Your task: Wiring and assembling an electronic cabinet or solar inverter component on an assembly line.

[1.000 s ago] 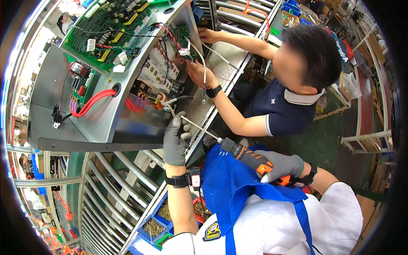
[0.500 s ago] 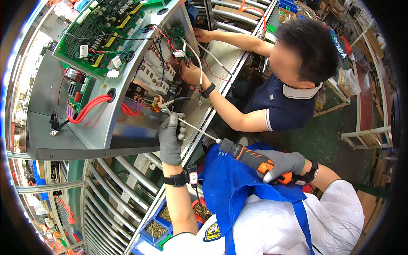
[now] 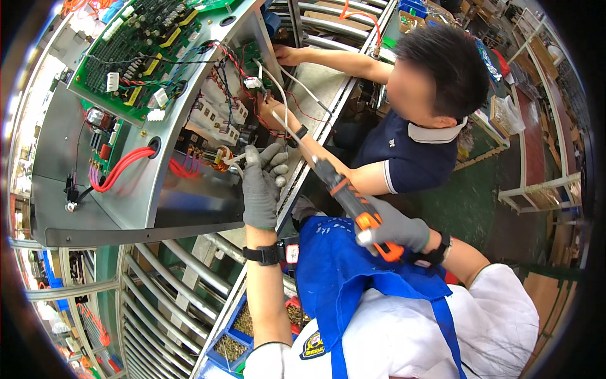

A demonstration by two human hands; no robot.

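Note:
My right hand (image 3: 396, 224), in a grey glove, is wrapped round a black and orange cordless screwdriver (image 3: 350, 197). Its long thin bit (image 3: 295, 136) points up and left, overlapping the co-worker's forearm in the view. My left hand (image 3: 260, 192), also gloved, is at the near side of the open metal cabinet (image 3: 136, 189), fingers curled. A white cable (image 3: 234, 160) runs from beside a copper coil (image 3: 221, 158) into its thumb side; the cable's end is hidden. Across from me, a co-worker's hand (image 3: 271, 112) is among wires by a small green board.
A large green circuit board (image 3: 136, 63) sits on the cabinet, and thick red cables (image 3: 129, 165) pass through its wall. Metal rollers (image 3: 170, 278) lie below. Blue bins (image 3: 228, 347) of small metal parts stand near my left arm. The co-worker (image 3: 410, 145) leans in at the right.
The screwdriver has swung up and left, its bit moving away from my left hand toward the co-worker's wrist. My left hand's fingers have shifted, and the cable's dark end no longer shows.

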